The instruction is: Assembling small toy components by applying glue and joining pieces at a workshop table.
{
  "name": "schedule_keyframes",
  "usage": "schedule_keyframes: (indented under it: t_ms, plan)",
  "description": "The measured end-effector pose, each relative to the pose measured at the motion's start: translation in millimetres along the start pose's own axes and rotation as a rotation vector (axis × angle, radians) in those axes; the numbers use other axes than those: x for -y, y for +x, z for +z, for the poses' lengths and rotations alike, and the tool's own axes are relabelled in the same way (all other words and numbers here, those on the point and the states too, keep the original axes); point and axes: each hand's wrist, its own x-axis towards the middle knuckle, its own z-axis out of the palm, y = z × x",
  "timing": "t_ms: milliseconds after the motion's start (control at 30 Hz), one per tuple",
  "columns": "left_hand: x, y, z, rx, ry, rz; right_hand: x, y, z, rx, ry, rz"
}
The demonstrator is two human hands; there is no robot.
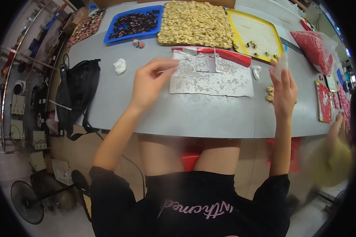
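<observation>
At frame centre we log a pale sheet (211, 81) flat on the table (146, 114); our left hand (150, 83) pinches its left edge; right hand (284, 91) holds a small clear bag (281, 65); sheet likely light, limp, tearable; best gripped at edges.

Matt grey table (154, 118); glossy plastic blue tray (111, 36); black cloth bag (77, 89).

A pale grey sheet (211, 81) patterned with white flecks is laid flat on the grey table (178, 114), just in front of a red strip (229, 55). A small whitish translucent piece (281, 65) is held upright to the right of the sheet.
</observation>
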Motion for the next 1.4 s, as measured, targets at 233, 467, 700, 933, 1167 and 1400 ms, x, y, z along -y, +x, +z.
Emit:
schedule_keyframes:
  t_ms: [233, 467, 700, 933, 1167, 1400]
  plan:
    - [-29, 10, 85, 0.176, -0.306, 0.112, 4, 31, 61, 0.237, 0.146, 0.032]
    - [-14, 6, 93, 0.196, -0.418, -0.023, -17, 25, 49, 0.295, 0.083, 0.128]
    - [-6, 5, 95, 0.245, -0.415, -0.044, -27, 33, 47, 0.268, 0.209, 0.166]
    - [3, 4, 95, 0.357, -0.524, -0.04, -28, 36, 44, 0.223, 0.324, 0.236]
    - [5, 1, 100, 0.326, -0.532, -0.028, -32, 39, 33, 0.235, 0.77, 0.315]
    - [1, -6, 104, 0.236, -0.341, 0.085, -31, 29, 43, 0.108, 0.393, 0.347]
